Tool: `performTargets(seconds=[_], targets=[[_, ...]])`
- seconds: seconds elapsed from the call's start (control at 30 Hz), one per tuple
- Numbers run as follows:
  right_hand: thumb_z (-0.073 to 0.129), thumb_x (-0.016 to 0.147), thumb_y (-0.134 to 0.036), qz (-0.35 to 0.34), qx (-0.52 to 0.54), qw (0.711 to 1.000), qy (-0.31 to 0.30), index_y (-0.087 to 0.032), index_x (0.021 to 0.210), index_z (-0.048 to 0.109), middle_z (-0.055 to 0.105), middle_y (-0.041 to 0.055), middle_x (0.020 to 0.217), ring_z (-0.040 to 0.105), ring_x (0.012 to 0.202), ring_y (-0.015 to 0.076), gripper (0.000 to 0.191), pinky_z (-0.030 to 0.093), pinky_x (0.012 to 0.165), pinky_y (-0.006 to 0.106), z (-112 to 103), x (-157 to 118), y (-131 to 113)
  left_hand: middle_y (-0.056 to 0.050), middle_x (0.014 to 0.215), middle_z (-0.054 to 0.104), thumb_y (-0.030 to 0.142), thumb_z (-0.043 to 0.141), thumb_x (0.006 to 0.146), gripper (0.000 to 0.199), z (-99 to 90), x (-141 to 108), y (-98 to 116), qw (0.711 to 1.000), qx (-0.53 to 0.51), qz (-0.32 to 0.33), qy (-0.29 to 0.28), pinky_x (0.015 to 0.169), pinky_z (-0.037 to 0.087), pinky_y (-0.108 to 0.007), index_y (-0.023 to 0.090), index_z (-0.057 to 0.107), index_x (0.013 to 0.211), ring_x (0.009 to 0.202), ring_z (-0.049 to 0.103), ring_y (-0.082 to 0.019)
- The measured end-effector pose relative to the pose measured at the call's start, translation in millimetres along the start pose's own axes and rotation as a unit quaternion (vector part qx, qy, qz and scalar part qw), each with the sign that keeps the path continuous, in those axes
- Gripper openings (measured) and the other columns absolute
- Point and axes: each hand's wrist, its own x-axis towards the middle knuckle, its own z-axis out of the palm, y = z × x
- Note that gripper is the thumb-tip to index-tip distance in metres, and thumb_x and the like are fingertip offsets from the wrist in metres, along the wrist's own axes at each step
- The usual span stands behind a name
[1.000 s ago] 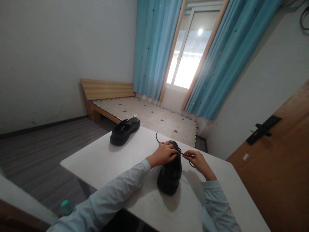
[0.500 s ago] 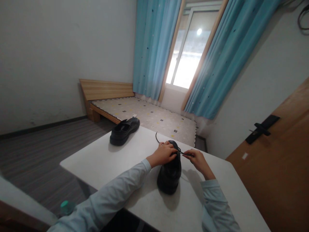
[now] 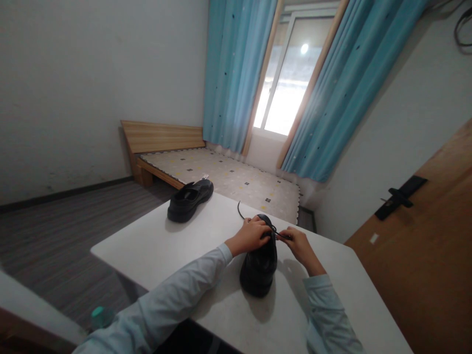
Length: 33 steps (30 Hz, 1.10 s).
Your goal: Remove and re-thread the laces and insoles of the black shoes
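Pinching shoelace (image 3: 276,231), apparent bed label (image 3: 205,177), unreadable

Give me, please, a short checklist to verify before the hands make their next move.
1. Near black shoe stands sole down on the white table: ok, heel toward the person.
2. Left hand touches this shoe: ok, it lies over the front part.
3. Right hand holds the black shoelace: ok, pinched in the fingers to the right of the shoe.
4. Left hand grips the lace too: cannot tell; a loose end shows beyond it, but the fingers hide the rest.
5. Lacing is even: cannot tell, mostly covered.
6. Far black shoe is clear of both hands: ok, apart at the left.
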Motion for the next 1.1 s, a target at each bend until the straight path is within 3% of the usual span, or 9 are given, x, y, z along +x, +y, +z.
performTargets(seconds=[0.3,0.53,0.77,0.87,0.93,1.0,1.1], targets=[[0.042,0.089,-0.041,0.004,-0.025,0.999,-0.039,-0.021,0.073,0.067,0.06,0.0041,0.074,0.058,0.073,0.0185,0.036,0.04,0.068,0.028,7.6,1.2,2.7,-0.005,0.099,0.064,0.029,0.055,0.081,0.019,2.0,2.1,4.0,0.999,-0.02,-0.028,0.014,0.088,0.036,-0.042,0.02,0.06,0.097,0.104,0.049,-0.024],[0.034,0.091,-0.046,0.002,0.006,0.999,-0.041,-0.02,0.073,0.06,0.058,0.0036,0.073,0.055,0.07,0.0178,0.041,0.041,0.068,0.029,11.7,1.8,-1.4,-0.005,0.093,0.064,0.026,0.052,0.082,0.013,0.6,2.9,9.8,0.999,-0.011,-0.048,0.017,0.087,0.035,-0.041,0.019,0.061,0.09,0.102,0.049,-0.023],[0.046,0.083,-0.055,0.043,0.071,0.996,-0.016,-0.019,0.069,0.06,0.061,0.0038,0.072,0.056,0.069,0.0183,0.04,0.044,0.066,0.031,5.2,0.1,-5.2,-0.005,0.092,0.064,0.023,0.05,0.083,0.012,-0.1,1.4,10.9,0.998,-0.005,-0.047,0.034,0.085,0.034,-0.041,0.02,0.061,0.088,0.097,0.05,-0.023],[0.06,0.074,-0.053,0.083,0.151,0.985,0.004,-0.019,0.089,0.059,0.065,0.0079,0.091,0.061,0.079,0.0212,0.037,0.048,0.067,0.033,3.3,-1.6,-3.0,-0.005,0.093,0.062,0.026,0.049,0.085,0.014,-3.1,-1.3,11.1,0.998,0.005,-0.047,0.047,0.086,0.034,-0.04,0.021,0.061,0.09,0.096,0.05,-0.022],[0.068,0.067,-0.05,0.085,0.199,0.976,-0.004,-0.02,0.106,0.055,0.061,0.011,0.112,0.059,0.099,0.0256,0.052,0.049,0.077,0.037,3.0,-2.7,-2.2,-0.005,0.095,0.061,0.028,0.045,0.087,0.017,-4.8,-3.6,11.0,0.997,0.012,-0.045,0.065,0.087,0.034,-0.04,0.021,0.06,0.091,0.095,0.05,-0.021],[0.074,0.061,-0.047,0.071,0.224,0.972,-0.028,-0.023,0.118,0.049,0.054,0.0114,0.127,0.049,0.118,0.0282,0.067,0.045,0.09,0.043,3.8,-3.5,-2.6,-0.005,0.096,0.06,0.028,0.042,0.089,0.018,-5.5,-5.5,10.5,0.995,0.013,-0.043,0.085,0.088,0.033,-0.039,0.021,0.059,0.092,0.095,0.051,-0.021],[0.077,0.061,-0.043,0.032,0.244,0.968,-0.057,-0.024,0.125,0.045,0.048,0.0103,0.134,0.041,0.127,0.0275,0.074,0.034,0.104,0.047,7.6,-3.5,-3.6,-0.005,0.096,0.06,0.026,0.041,0.089,0.017,-4.3,-5.9,8.4,0.993,-0.015,-0.045,0.111,0.089,0.034,-0.038,0.02,0.057,0.092,0.095,0.052,-0.019]])
